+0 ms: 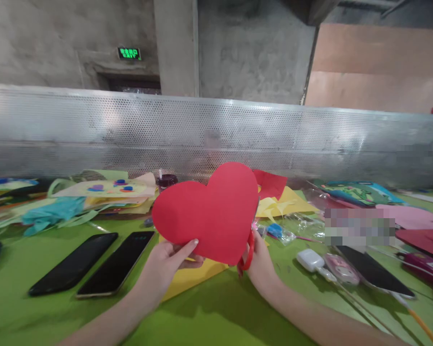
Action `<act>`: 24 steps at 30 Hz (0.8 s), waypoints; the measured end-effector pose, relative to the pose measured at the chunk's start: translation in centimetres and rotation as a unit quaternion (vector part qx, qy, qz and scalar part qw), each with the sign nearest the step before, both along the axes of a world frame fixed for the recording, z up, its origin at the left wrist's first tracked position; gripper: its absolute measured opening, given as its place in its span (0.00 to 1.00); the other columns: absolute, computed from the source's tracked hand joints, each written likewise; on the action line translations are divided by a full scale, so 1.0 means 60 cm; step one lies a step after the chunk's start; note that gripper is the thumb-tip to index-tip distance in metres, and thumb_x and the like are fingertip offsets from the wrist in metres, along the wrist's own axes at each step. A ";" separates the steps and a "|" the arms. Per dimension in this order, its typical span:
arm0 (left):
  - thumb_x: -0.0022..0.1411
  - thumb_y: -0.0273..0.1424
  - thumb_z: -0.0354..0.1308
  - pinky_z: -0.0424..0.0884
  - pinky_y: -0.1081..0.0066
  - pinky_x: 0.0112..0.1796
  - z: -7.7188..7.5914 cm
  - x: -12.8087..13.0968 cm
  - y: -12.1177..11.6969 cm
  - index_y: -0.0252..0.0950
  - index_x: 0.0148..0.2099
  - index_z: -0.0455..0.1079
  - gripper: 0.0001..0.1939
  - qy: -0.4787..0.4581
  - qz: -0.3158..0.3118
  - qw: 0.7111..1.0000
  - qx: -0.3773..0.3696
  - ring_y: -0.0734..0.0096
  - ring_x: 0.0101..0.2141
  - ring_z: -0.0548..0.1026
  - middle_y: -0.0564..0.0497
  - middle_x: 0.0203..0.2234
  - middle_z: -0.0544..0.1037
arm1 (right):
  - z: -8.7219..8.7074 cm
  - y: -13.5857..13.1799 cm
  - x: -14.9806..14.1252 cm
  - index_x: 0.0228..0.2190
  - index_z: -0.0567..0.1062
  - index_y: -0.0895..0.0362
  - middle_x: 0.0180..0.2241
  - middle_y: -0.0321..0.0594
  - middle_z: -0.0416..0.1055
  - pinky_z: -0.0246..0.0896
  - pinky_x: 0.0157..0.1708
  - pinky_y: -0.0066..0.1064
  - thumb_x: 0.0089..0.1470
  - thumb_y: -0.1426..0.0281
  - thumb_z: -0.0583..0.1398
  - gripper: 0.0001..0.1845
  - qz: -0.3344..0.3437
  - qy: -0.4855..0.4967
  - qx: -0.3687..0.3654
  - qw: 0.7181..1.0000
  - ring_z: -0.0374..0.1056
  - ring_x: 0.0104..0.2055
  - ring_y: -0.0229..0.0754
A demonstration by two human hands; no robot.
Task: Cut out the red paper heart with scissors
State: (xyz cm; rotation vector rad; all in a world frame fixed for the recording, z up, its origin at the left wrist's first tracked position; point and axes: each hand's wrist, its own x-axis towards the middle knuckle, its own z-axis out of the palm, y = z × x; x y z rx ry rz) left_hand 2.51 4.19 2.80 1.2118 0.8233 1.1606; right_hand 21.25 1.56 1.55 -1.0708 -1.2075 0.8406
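A large red paper heart (211, 211) is held up over the green table (216, 322), tilted to one side. My left hand (169, 262) pinches its lower left edge, thumb on the near face and fingers behind. In my right hand (259, 264) is a pair of scissors (250, 251) with red handles. The blades run up along the heart's right edge and are partly hidden by the paper. Below the heart lies a yellow sheet (193, 276). Behind it are a red paper scrap (274, 183) and yellow paper pieces (296, 201).
Two black phones (74, 263) (116, 264) lie at left, near stacked craft papers (122, 188) and teal crepe paper (54, 214). A dark-lidded cup (166, 180) stands behind. At right are a white earphone case (309, 259), another phone (377, 271) and cables. A perforated metal barrier (147, 129) runs behind the table.
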 end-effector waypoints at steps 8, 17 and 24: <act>0.47 0.36 0.65 0.75 0.66 0.35 0.000 0.002 0.001 0.36 0.30 0.74 0.09 -0.003 0.019 1.000 0.006 0.65 0.25 0.76 0.50 0.22 0.77 | -0.010 0.004 0.007 0.32 0.57 0.53 0.16 0.26 0.60 0.53 0.12 0.24 0.51 0.47 0.55 0.23 0.020 0.023 0.021 0.999 0.56 0.13 0.32; 0.47 0.37 0.65 0.75 0.64 0.36 0.004 0.000 -0.001 0.37 0.30 0.74 0.09 -0.001 0.030 1.000 -0.002 0.65 0.25 0.76 0.50 0.22 0.77 | -0.001 -0.004 0.002 0.32 0.55 0.53 0.16 0.25 0.59 0.52 0.12 0.24 0.47 0.48 0.57 0.24 0.027 0.018 0.003 0.999 0.55 0.12 0.32; 0.46 0.37 0.66 0.76 0.65 0.36 0.008 0.002 -0.006 0.36 0.29 0.74 0.10 -0.008 0.040 0.999 -0.007 0.66 0.25 0.76 0.52 0.22 0.78 | 0.013 -0.018 -0.009 0.35 0.58 0.54 0.17 0.26 0.60 0.51 0.13 0.24 0.44 0.53 0.59 0.23 0.026 0.029 -0.048 0.998 0.56 0.14 0.32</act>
